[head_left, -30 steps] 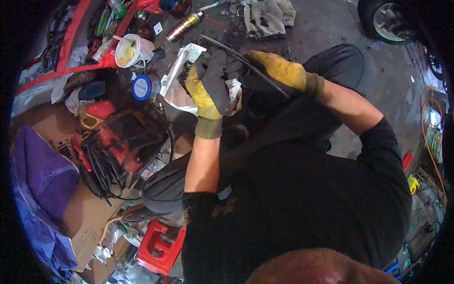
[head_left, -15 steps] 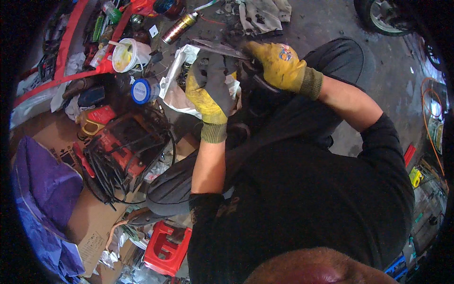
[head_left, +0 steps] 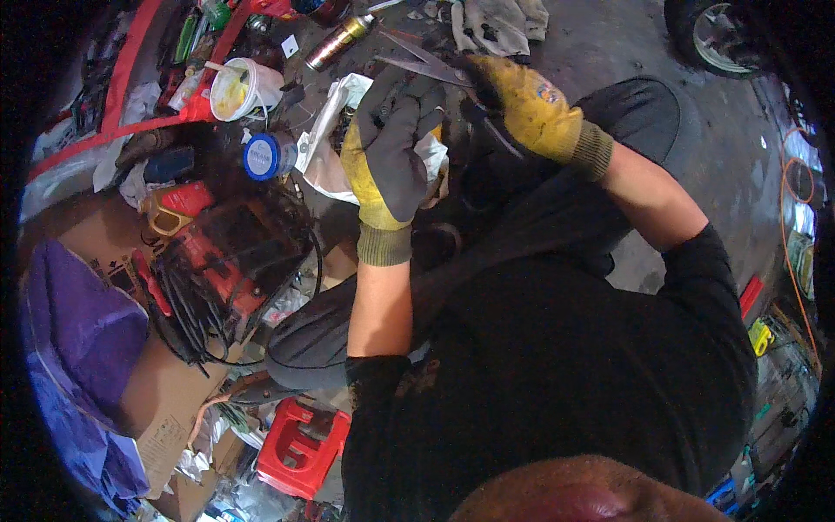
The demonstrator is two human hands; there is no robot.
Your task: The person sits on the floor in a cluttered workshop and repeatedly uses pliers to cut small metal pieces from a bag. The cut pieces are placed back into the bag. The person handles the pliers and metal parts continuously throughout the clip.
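Observation:
My right hand (head_left: 532, 111), in a yellow glove, grips a pair of metal scissors (head_left: 424, 63) whose open blades point left over the littered floor. My left hand (head_left: 388, 148), in a yellow and grey glove, is raised just below the blades, its fingers curled around a thin dark strip (head_left: 497, 137). The strip runs down to the right under my right hand. Behind my left hand lies a crumpled white plastic bag (head_left: 323, 148). I crouch over both in black clothes.
To the left are a blue-lidded jar (head_left: 261, 157), a white cup with yellow contents (head_left: 233, 91), a spray can (head_left: 339, 42) and a red device wrapped in black cables (head_left: 222, 257). Purple cloth (head_left: 78, 331), cardboard (head_left: 165, 400), a red stool (head_left: 300, 452), a rag (head_left: 500, 22) and a wheel (head_left: 722, 35) lie around.
The scissors have come up in my right hand and their blades have spread. My left hand has shifted slightly and stays on the dark strip.

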